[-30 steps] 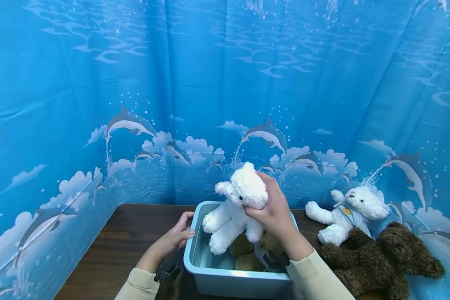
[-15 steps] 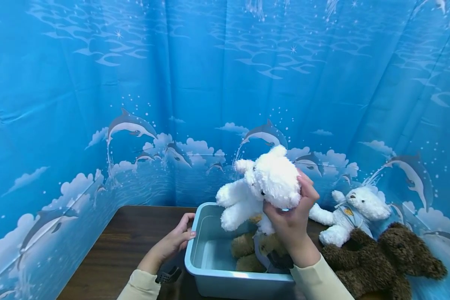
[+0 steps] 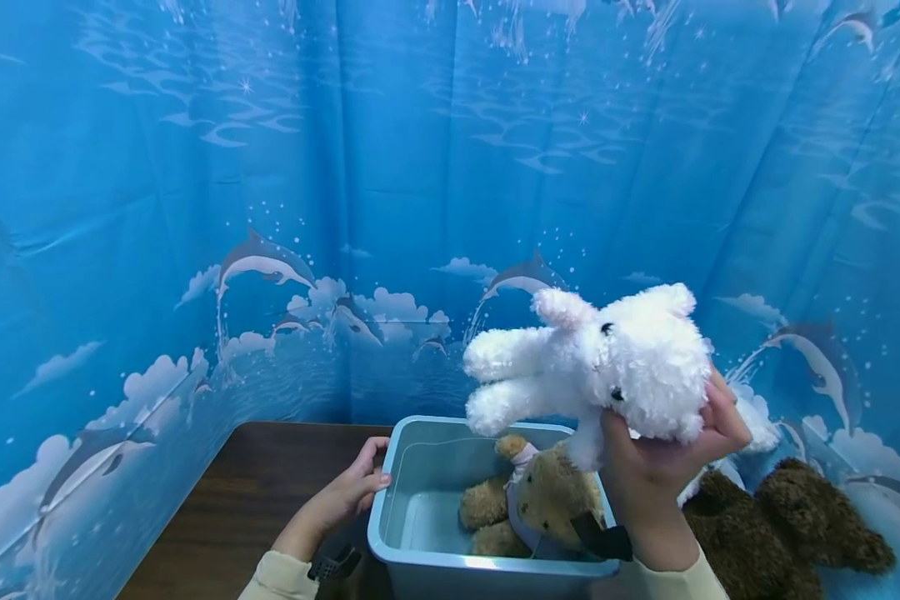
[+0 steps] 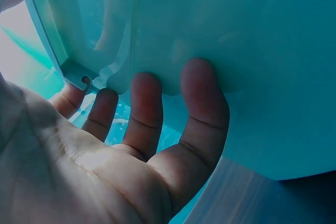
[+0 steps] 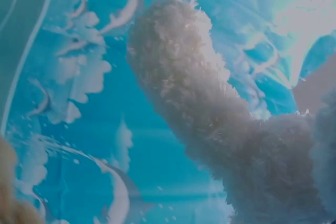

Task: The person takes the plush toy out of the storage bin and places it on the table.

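My right hand (image 3: pixel 667 467) grips a fluffy white plush toy (image 3: pixel 648 367) by the head, over the right side of a light blue plastic bin (image 3: pixel 495 564). Its two legs point left and its dark eyes face the bin. One furry white limb of the plush toy (image 5: pixel 184 72) fills the middle of the right wrist view. With my left hand (image 3: pixel 345 490) I hold the bin's left rim. In the left wrist view, the fingertips (image 4: pixel 147 85) press against the bin's wall (image 4: pixel 252 30). A tan teddy bear (image 3: pixel 566 496) in a pale top lies inside the bin.
A dark brown teddy bear (image 3: pixel 791 533) lies to the right of the bin. Behind it a white teddy bear (image 3: pixel 757 425) is mostly hidden by my right hand and the plush toy. A blue dolphin-print curtain (image 3: pixel 390 208) surrounds the dark wooden table (image 3: pixel 270 483).
My right hand has lifted the white plush toy out of the bin, moving right and tipping it sideways. More of the tan bear shows now. The left hand stays at the rim.
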The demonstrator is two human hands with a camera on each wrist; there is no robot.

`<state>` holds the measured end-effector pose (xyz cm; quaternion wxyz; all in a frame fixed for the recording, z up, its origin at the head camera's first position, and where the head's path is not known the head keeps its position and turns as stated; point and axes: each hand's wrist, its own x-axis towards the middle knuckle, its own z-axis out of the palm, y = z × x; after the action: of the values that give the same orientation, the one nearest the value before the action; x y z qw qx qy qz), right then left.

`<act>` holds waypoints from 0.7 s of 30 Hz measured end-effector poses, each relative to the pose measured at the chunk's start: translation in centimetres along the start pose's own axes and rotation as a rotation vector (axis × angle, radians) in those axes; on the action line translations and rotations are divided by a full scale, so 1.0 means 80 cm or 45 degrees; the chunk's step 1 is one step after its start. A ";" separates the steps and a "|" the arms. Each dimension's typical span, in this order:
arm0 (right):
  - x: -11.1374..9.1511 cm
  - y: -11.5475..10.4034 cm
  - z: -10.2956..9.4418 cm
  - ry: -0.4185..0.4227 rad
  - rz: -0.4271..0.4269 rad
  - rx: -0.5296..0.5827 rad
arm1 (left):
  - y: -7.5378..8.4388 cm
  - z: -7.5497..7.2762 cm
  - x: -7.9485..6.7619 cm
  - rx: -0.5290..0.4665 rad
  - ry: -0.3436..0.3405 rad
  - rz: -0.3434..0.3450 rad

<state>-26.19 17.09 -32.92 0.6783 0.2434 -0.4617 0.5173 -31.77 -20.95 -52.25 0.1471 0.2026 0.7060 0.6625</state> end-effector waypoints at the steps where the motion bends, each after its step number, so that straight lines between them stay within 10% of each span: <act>1: 0.005 -0.002 -0.003 0.032 0.019 0.006 | 0.000 0.000 0.000 -0.006 -0.002 0.002; 11: 0.050 0.011 -0.047 0.214 0.120 -0.021 | -0.001 0.001 0.001 -0.030 -0.013 0.009; 21: 0.037 0.044 -0.098 0.251 0.178 -0.211 | -0.003 -0.001 -0.003 -0.030 -0.036 0.021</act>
<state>-26.42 26.07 -34.44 0.7005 0.1019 -0.4497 0.5447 -31.59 -21.15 -52.46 0.1540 0.2159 0.6943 0.6690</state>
